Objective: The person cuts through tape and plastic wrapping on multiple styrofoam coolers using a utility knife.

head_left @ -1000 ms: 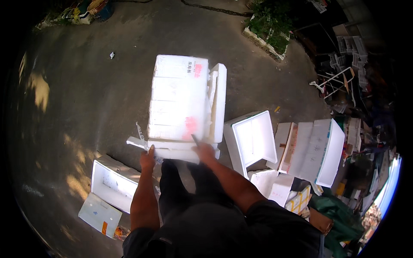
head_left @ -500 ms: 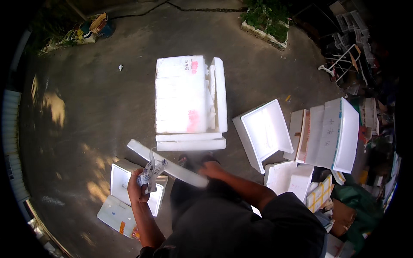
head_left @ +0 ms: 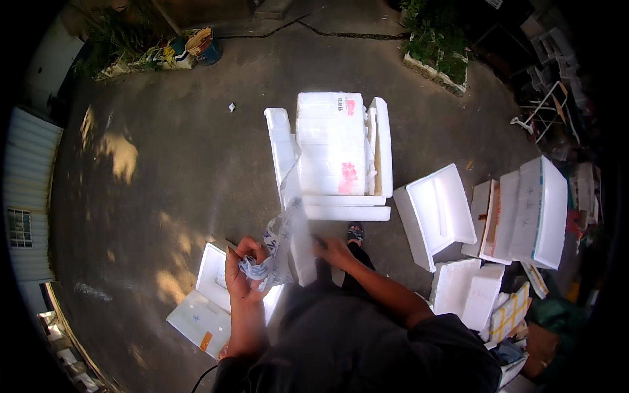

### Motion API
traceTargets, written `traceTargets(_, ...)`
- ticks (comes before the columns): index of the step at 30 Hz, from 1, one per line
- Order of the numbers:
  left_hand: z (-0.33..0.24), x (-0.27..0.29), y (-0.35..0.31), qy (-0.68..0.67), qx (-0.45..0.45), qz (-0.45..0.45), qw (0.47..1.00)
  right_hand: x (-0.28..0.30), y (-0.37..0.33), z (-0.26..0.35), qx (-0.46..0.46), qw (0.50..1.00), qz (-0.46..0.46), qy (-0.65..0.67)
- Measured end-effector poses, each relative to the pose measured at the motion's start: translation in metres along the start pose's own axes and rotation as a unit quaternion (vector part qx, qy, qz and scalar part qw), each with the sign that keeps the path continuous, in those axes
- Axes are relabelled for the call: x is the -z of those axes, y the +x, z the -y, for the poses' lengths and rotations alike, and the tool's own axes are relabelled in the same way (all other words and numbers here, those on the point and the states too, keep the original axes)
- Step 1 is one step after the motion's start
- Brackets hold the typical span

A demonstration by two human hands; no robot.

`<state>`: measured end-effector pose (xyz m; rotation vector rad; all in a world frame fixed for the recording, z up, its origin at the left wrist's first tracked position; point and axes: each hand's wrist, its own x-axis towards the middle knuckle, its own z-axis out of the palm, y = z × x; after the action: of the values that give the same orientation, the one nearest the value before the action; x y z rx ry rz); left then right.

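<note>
My left hand (head_left: 247, 262) is closed on a crumpled, see-through plastic bag (head_left: 278, 245) with blue print; its loose part lies over a long white foam board. My right hand (head_left: 333, 253) grips the near end of this foam board (head_left: 303, 252), which is smeared by motion. The board appears to run away from me along the left side of a stack of white foam boxes (head_left: 327, 144); plastic covers its middle. Right-hand fingertips are partly hidden by the board. More foam pieces (head_left: 347, 211) line the stack's near and right sides.
An open foam box (head_left: 438, 213) stands at right, beside upright nested boxes (head_left: 540, 213) and a smaller foam box (head_left: 465, 288). By my left forearm are foam boxes (head_left: 200, 321). A planter (head_left: 439, 65) and a bucket (head_left: 206, 49) stand far off. My sandalled foot (head_left: 355, 230) is near the stack.
The foam board has swung from lying slantwise in front of me to pointing away along the stack's left side. My left hand and the bag have come closer to the board.
</note>
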<state>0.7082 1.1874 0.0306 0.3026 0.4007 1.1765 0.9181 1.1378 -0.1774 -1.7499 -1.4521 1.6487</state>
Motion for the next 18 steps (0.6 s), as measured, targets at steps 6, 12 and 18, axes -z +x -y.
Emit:
traceTargets(6, 0.015, -0.013, -0.008, 0.022, 0.052, 0.017, 0.998, 0.002, 0.026, -0.029, 0.058, 0.978, -0.092, 0.176)
traceTargets(12, 0.027, -0.029, -0.015, -0.058, 0.107, 0.062, 0.991, -0.017, 0.052, 0.007, 0.089, 0.724, 0.096, 0.677)
traceTargets(18, 0.01, -0.018, -0.002, 0.16, 0.138, 0.162, 0.964, 0.022, 0.023, 0.052, 0.172, 0.862, -0.031, 0.475)
